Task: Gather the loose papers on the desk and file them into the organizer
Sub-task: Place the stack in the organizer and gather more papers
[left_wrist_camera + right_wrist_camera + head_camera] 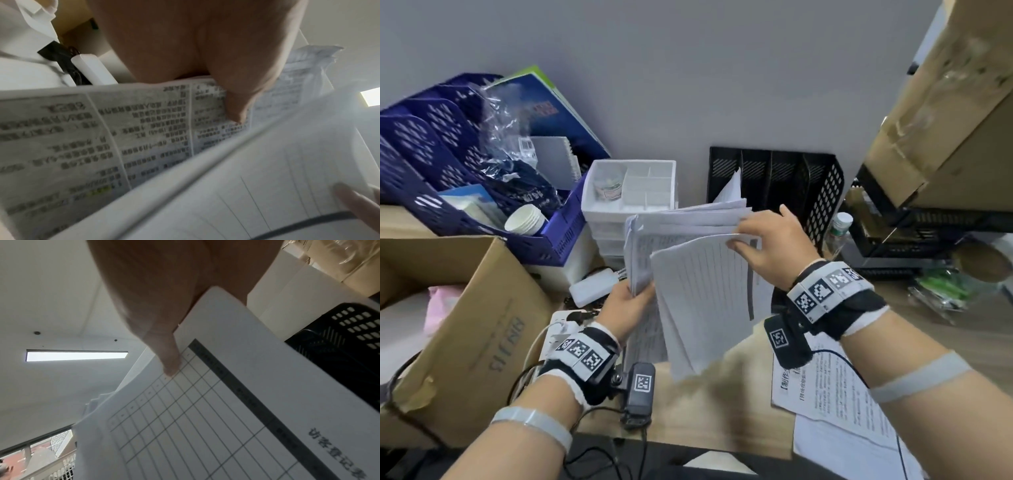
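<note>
Fingers (739, 245) of right hand (767, 246) pinching top edge of ruled sheet (702, 298); left hand (626, 305) gripping paper stack (654, 236) above bench (722, 404). Black organizer (791, 178) just behind. Printed sheets (835, 411) on bench.

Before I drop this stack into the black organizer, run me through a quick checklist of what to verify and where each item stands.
1. Left hand grips the paper stack by its lower edge: ok.
2. Right hand pinches the table sheet at its top corner: ok.
3. Sheets squared up: not ok, the table sheet fans away from the stack and the top edges are staggered.
4. All loose papers gathered: not ok, printed sheets lie on the desk under the right forearm.
5. Black organizer has free slots: ok, one paper stands in it and the other slots look open.
6. Path to the organizer: cannot tell, the papers hide its front.
</note>
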The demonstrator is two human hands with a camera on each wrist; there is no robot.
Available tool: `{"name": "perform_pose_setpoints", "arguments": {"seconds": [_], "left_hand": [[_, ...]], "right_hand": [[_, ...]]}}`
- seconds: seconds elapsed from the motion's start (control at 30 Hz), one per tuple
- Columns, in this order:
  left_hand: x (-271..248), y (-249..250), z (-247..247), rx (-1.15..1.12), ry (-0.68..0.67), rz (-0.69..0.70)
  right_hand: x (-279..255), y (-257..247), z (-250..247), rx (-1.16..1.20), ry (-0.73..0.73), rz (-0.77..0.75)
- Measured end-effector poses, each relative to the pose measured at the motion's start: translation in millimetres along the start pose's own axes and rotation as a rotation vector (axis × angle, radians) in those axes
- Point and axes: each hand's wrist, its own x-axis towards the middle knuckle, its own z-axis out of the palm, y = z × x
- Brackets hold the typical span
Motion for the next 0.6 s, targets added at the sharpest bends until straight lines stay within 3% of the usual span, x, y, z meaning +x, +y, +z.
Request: {"name": "perform_pose_setpoints", "arguments": {"seconds": [0.2,0.4,0.5,0.6], "left_hand": [[-8.1,4.8,16.3,-0.094,-0.099,-0.093],[-5.3,3.0,19.0,-0.019,-0.083,-0.145],[-7.8,13.1,24.5,-0.006,-0.115,-0.110],[-5.3,9.3,26.5,0.145,-0.103,-0.025]], "right_hand": [[13.3,-1.8,9.2,0.093,0.045,0.147],[10.1,7.0,1.4,0.205,0.002,0.266],[9.5,16.0,2.6,0.251,-0.065,0.358],[7.0,26.1,12.0,0.249,-0.113,0.445]]}}
